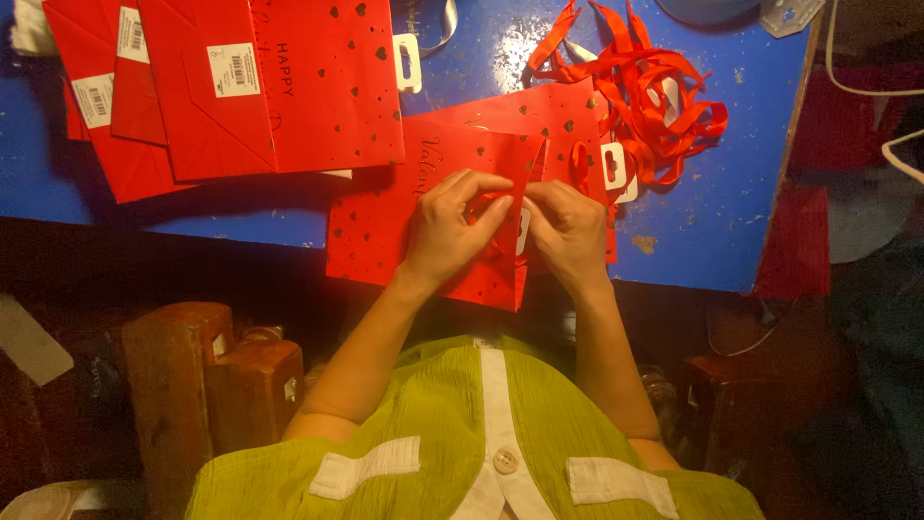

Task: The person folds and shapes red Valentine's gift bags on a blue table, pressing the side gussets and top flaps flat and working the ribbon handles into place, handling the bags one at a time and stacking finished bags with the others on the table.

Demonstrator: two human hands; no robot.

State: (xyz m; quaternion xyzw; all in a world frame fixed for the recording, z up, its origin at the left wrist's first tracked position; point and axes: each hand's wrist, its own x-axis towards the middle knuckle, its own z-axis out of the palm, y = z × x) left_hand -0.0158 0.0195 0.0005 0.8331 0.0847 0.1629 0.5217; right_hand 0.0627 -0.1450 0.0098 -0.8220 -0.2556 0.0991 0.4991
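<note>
Both hands, left hand [450,229] and right hand [568,229], pinch a flat red gift bag [385,226].

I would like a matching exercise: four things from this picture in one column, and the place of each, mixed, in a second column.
1. ribbons
2. stack of flat bags
3. bag under the hands
4. wooden block

A. table's near edge, middle
B. below the table, left
C. table top, far right
D. table top, far left

Pairs: 1-C, 2-D, 3-A, 4-B
</note>
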